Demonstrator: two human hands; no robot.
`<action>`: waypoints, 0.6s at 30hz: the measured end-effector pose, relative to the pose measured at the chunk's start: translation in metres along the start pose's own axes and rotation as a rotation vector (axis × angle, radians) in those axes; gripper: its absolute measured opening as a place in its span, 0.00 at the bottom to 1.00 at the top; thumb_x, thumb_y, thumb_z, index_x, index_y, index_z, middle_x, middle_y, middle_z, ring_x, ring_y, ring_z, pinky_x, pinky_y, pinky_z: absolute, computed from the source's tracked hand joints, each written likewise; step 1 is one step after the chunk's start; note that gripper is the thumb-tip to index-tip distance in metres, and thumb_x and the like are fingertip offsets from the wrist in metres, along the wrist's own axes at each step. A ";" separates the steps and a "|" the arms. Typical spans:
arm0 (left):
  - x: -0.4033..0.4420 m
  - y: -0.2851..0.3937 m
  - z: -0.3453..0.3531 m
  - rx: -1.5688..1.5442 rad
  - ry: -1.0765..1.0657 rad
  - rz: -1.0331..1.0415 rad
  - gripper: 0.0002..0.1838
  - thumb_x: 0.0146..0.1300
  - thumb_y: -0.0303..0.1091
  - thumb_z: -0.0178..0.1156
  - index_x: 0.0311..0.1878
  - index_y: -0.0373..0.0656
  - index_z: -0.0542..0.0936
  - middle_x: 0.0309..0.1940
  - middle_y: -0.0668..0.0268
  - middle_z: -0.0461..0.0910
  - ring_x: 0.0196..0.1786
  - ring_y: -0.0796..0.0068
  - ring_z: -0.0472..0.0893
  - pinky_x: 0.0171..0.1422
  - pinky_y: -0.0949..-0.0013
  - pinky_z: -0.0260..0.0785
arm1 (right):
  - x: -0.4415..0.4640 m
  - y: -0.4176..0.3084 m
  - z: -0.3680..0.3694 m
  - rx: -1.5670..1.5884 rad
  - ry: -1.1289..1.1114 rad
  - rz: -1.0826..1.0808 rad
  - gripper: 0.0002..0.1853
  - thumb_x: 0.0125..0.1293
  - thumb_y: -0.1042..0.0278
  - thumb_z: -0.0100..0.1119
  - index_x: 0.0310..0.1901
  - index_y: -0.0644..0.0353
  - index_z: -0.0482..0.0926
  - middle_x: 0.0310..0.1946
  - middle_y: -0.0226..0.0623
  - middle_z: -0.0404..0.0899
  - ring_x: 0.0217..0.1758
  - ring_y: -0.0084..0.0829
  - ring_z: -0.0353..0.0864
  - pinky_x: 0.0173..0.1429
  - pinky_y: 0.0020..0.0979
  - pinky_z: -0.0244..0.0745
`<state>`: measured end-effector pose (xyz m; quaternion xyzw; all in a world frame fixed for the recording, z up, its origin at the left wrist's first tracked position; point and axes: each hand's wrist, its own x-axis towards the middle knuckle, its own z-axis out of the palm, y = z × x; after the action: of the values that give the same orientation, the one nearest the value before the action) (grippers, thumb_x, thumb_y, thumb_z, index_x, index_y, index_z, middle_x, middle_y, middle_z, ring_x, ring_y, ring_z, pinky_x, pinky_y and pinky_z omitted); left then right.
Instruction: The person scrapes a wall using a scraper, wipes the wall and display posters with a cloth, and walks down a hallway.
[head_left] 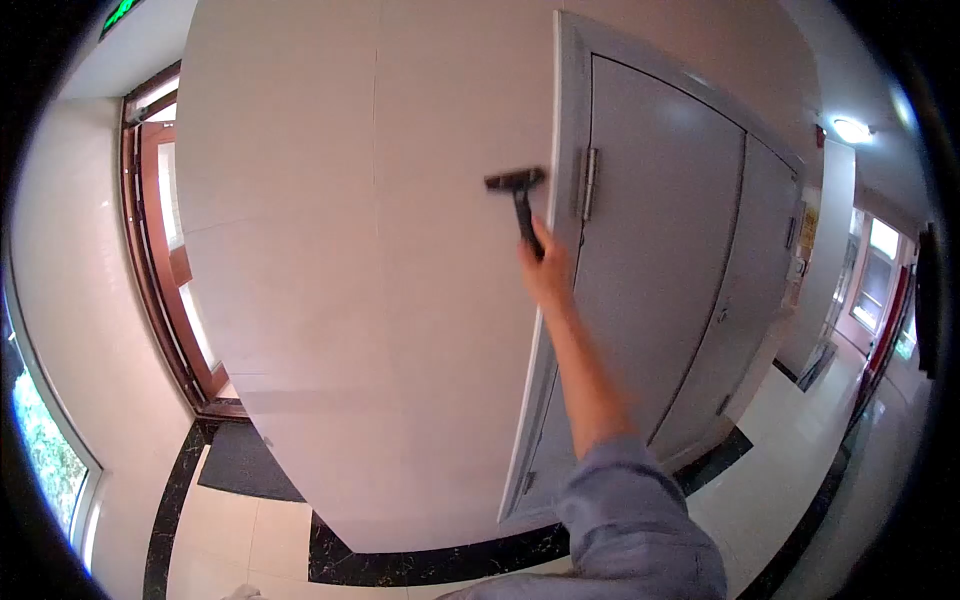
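Observation:
My right hand (547, 268) is closed round the handle of a black tool with a wide, flat head (515, 180). The tool is raised in front of the beige wall (400, 300), just left of the white frame (557, 120) of a grey double door (660, 230). Its head looks slightly blurred, and I cannot tell whether it touches the wall. A grey sleeve covers my upper arm. My left hand is not in view.
A brown-framed door (165, 230) stands at the left, with a dark mat (245, 460) on the floor near it. At the far left is a window (45, 440). A corridor with a ceiling lamp (852, 130) runs off to the right.

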<state>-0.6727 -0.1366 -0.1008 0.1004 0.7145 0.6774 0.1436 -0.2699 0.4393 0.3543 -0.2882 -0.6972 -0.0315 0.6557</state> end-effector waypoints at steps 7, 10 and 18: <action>0.040 0.026 0.082 -0.106 -0.340 0.286 0.27 0.62 0.46 0.45 0.54 0.29 0.70 0.43 0.50 0.78 0.29 0.56 0.80 0.24 0.64 0.76 | 0.070 -0.009 -0.012 0.083 0.019 0.073 0.23 0.59 0.68 0.54 0.57 0.62 0.71 0.44 0.48 0.78 0.41 0.38 0.80 0.45 0.32 0.73; 0.006 0.080 0.147 -0.329 -0.012 0.211 0.17 0.61 0.40 0.49 0.42 0.33 0.75 0.33 0.58 0.79 0.30 0.66 0.79 0.30 0.66 0.75 | 0.078 -0.043 0.016 0.220 0.028 -0.060 0.22 0.60 0.69 0.53 0.56 0.66 0.70 0.43 0.45 0.78 0.36 0.31 0.78 0.39 0.29 0.74; -0.029 0.062 0.086 -0.388 0.525 -0.084 0.13 0.62 0.35 0.56 0.42 0.33 0.76 0.34 0.63 0.78 0.37 0.71 0.78 0.39 0.68 0.72 | -0.194 -0.151 0.143 0.665 -0.687 -0.043 0.27 0.57 0.65 0.57 0.56 0.72 0.68 0.47 0.57 0.75 0.46 0.40 0.80 0.47 0.35 0.76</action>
<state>-0.6196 -0.0613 -0.0410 -0.1366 0.5882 0.7971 -0.0011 -0.4696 0.3041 0.2039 -0.0419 -0.8515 0.2770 0.4432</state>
